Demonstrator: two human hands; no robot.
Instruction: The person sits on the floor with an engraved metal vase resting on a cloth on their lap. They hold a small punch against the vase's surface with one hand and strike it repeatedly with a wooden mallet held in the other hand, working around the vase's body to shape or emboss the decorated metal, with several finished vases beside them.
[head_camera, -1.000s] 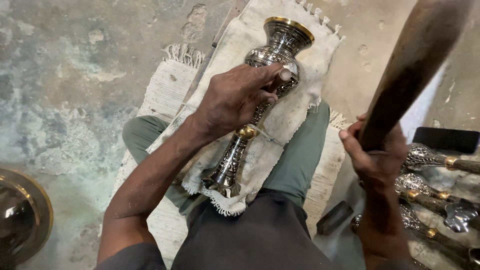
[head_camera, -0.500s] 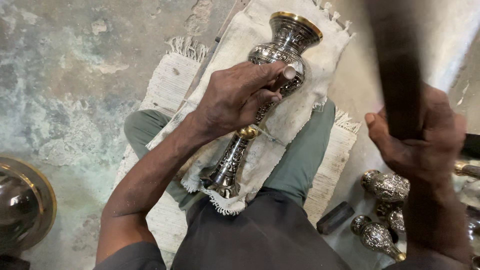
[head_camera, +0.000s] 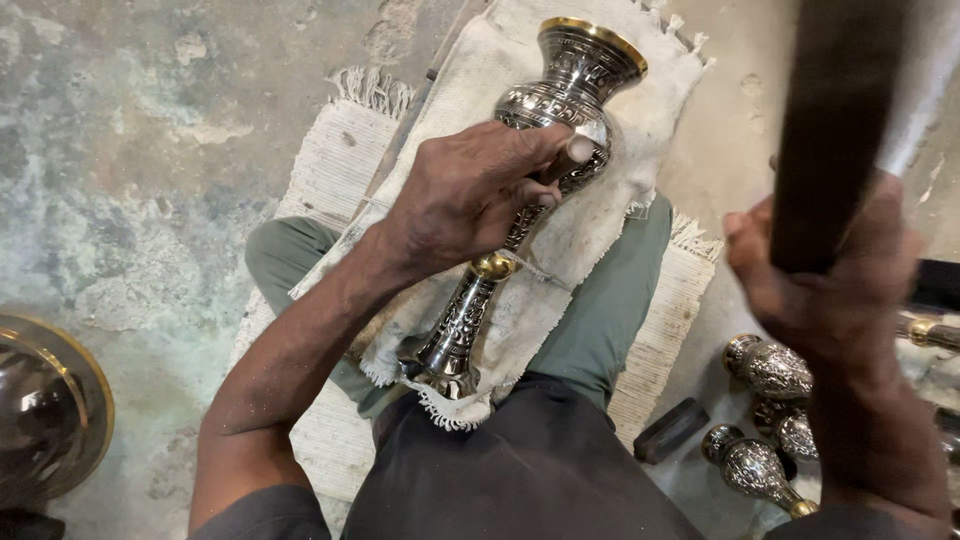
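An engraved silver vase (head_camera: 570, 85) with a gold rim lies tilted across my lap on a white cloth (head_camera: 570, 250). My left hand (head_camera: 470, 190) is wrapped around its narrow stem, just above a gold ring, with a small tool pressed to the metal under the thumb. My right hand (head_camera: 830, 290) is raised at the right, shut on a thick dark wooden mallet handle (head_camera: 830, 120) that rises out of the frame. The mallet's head is out of view.
A woven mat (head_camera: 330, 170) covers the stained concrete floor under my legs. Several similar engraved metal pieces (head_camera: 770, 370) lie at the lower right beside a small dark block (head_camera: 672, 430). A large round metal vessel (head_camera: 40, 400) sits at the left edge.
My right hand has lifted the wooden handle upward and closer to the camera. My left hand and the vase have stayed in place on my lap.
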